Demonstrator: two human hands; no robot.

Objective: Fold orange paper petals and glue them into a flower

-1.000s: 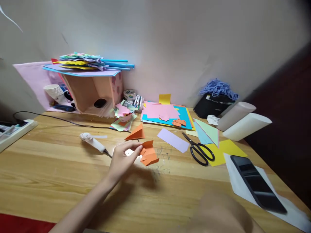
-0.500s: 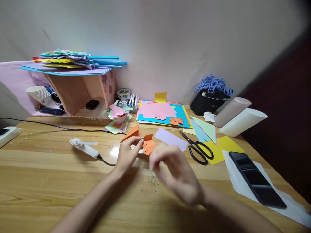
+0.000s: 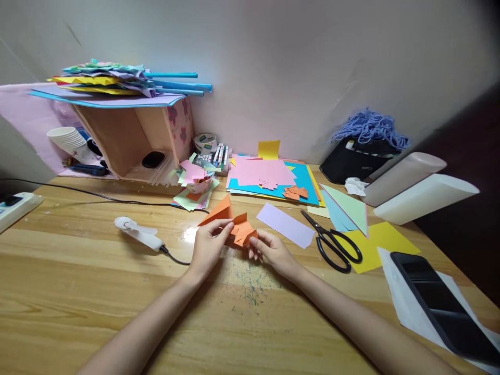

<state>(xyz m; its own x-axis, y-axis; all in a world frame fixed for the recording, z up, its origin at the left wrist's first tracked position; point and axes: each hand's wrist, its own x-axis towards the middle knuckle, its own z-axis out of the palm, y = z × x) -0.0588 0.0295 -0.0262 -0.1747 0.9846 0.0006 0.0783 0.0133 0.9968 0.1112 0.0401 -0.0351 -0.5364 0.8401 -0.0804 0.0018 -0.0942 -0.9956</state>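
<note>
Between my two hands is a piece of folded orange paper (image 3: 242,230) with cut edges, held just above the table. My left hand (image 3: 211,245) pinches its left side between thumb and fingers. My right hand (image 3: 273,254) grips the lower right corner, thumb on top and fingers curled beneath. Behind my left hand stands another folded orange sheet (image 3: 219,210), partly covered by that hand. A lilac paper strip (image 3: 285,225) lies to the right, beside black-handled scissors (image 3: 332,242).
A white glue gun (image 3: 138,234) with its cord lies at left. Stacked coloured paper (image 3: 255,172) bears small cut shapes at the back. A phone (image 3: 441,302) rests on white paper at right, near yellow paper (image 3: 380,247). An open box (image 3: 133,135) stands back left.
My right hand, blurred and raised before, has come down and taken hold of the orange paper's right corner. My left hand keeps its pinch. The camera view has shifted slightly.
</note>
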